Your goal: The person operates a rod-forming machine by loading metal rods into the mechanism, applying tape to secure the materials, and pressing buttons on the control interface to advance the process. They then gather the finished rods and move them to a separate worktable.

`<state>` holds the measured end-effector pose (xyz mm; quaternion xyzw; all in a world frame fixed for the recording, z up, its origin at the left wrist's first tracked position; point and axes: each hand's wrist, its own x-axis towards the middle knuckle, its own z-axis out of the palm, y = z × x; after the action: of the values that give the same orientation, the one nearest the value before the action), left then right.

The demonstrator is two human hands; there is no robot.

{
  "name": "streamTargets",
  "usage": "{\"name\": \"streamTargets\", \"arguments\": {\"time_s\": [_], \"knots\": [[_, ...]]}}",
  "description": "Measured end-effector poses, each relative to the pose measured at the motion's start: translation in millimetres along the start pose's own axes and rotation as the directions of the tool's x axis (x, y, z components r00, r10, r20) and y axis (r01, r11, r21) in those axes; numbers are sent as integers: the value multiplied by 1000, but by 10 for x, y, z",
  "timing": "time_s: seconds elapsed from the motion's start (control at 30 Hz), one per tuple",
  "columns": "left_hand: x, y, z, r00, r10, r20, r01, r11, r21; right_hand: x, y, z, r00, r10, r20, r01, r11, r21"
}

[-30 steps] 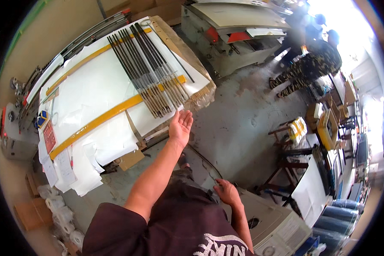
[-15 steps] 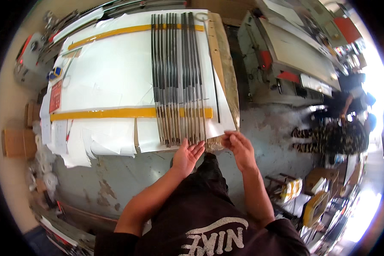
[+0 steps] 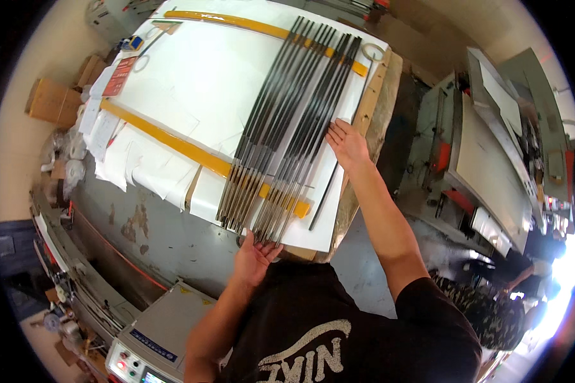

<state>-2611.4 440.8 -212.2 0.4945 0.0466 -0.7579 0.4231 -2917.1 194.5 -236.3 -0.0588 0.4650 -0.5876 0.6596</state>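
Several long thin rods, dark along the far part and shiny metal along the near part, lie side by side on white paper. A second group of rods lies just to their right, with a narrow gap between. Both groups rest across two yellow strips. My left hand is palm up with fingers apart, its fingertips at the near ends of the rods. Fingers stretched out, my right hand is against the right side of the right group, about midway along. Neither hand is wrapped around a rod.
A single thin dark rod and a tape ring lie right of the groups, near the wooden edge. A red card lies at left. Machines and a person in camouflage trousers are at right.
My right hand has moved forward from beside the near table corner to the rods' right side. My left hand stays at the near ends. The view has turned, so the rods appear slanted.
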Motion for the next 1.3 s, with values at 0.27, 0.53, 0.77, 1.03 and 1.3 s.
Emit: {"name": "streamTargets", "arguments": {"time_s": [0.27, 0.53, 0.77, 1.03, 1.3], "knots": [[-66, -329, 238, 956, 158, -248, -166, 986, -14, 403, -178, 189, 969, 210, 133, -209, 978, -22], [-127, -401, 375, 894, 279, -351, -251, 960, 125, 679, -330, 250, 914, 240, 328, -251, 968, -7], [-124, -391, 603, 787, 378, -489, -276, 923, 269, 801, -373, 207, 883, 287, 372, -304, 953, -13], [-142, -329, 617, 804, 331, -493, -220, 937, 271, 545, -458, 420, 900, 314, 304, -327, 945, -7], [-131, -398, 599, 811, 298, -504, -256, 954, 154, 496, -477, 423, 899, 330, 289, -331, 942, -47]]}}
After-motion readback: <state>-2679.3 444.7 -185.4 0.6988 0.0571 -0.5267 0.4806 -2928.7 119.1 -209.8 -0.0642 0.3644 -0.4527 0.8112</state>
